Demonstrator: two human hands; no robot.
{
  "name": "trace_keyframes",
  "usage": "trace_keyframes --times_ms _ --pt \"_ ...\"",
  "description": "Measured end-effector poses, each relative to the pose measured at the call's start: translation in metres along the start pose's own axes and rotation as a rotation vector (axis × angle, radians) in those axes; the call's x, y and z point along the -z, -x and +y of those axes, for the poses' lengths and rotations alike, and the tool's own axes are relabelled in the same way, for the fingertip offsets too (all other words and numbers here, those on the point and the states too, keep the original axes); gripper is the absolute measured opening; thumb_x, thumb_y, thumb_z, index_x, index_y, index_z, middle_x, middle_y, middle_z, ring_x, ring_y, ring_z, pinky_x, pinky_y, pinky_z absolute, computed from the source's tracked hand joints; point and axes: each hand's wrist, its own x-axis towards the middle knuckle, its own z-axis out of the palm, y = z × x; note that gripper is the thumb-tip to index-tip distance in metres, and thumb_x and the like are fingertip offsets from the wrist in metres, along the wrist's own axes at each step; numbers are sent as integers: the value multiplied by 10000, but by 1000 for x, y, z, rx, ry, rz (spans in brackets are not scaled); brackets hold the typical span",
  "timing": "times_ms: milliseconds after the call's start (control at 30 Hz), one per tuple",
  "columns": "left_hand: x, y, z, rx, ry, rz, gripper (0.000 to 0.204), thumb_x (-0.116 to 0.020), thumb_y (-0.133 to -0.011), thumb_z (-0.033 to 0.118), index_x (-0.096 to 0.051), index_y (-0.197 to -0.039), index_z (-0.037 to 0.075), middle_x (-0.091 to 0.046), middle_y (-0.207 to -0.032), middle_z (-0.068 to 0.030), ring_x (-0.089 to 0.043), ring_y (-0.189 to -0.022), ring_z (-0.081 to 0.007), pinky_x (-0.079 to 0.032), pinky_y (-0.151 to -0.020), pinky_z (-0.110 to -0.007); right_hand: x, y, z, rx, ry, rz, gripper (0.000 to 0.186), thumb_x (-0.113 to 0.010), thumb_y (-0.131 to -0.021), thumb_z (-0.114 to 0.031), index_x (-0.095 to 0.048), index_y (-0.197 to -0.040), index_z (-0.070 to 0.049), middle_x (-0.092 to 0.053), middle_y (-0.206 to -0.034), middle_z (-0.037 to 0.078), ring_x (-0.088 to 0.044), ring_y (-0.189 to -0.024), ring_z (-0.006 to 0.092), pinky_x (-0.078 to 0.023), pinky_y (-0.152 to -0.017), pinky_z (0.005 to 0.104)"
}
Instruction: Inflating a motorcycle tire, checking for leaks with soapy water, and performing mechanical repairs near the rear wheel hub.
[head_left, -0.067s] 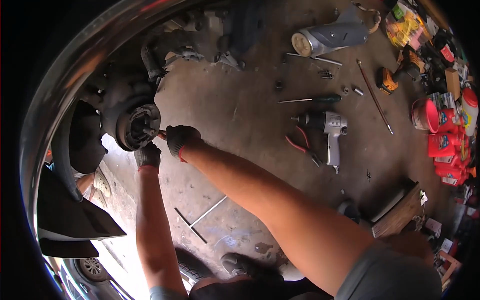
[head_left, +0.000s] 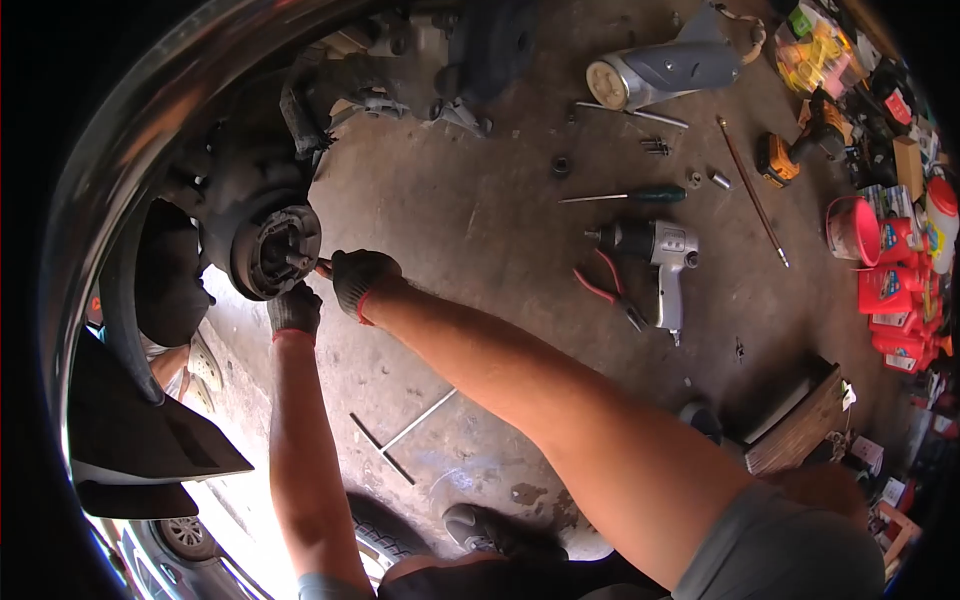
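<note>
A dark round brake hub (head_left: 255,262), its inner parts showing in the open face, sits at the left under a curved shiny rim. My left hand (head_left: 297,312), in a dark glove with a red cuff, is up against the hub's lower edge with curled fingers. Close by on the right, my right hand (head_left: 364,282), gloved the same way, is closed, its fingertips pointing at the hub's side. What either hand grips is too small or hidden to make out. Beneath my forearms a T-handle wrench (head_left: 385,450) lies on the floor.
On the floor to the right lie an impact wrench (head_left: 670,270), red-handled pliers (head_left: 610,290), a screwdriver (head_left: 640,196), a muffler (head_left: 665,75) and a cordless drill (head_left: 800,145). Red bottles (head_left: 885,290) line the right side. Another person's shoe (head_left: 205,362) shows behind the hub.
The whole view has shifted very slightly. Both hands keep their places at the hub, with no other visible difference.
</note>
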Motion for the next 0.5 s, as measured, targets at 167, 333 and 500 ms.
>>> trace_keyframes --times_ms 167,333,500 --pt "-22 14 18 238 142 226 212 -518 -918 414 -514 -799 239 -356 -551 53 -337 -433 -106 -250 -391 -257 2 7 -2 16 -90 34 269 -554 -881 -192 -553 -1094 -28 -682 -926 173 -669 -895 324 -516 -755 430" --pt "-46 27 24 95 -62 300 262 -535 -925 320 -478 -727 157 -379 -542 23 -374 -430 -117 -303 -394 -272 -10 18 27 39 -116 -56 277 -441 -958 -272 -594 -1047 -59 -668 -895 191 -651 -873 350 -494 -750 454" --pt "-34 44 18 8 -68 241 183 -541 -940 276 -583 -911 100 -502 -622 11 -449 -484 -106 -389 -460 -256 7 57 84 -79 -65 -272 470 -355 -995 -422 -638 -1001 -48 -635 -932 233 -616 -898 399 -450 -789 443"
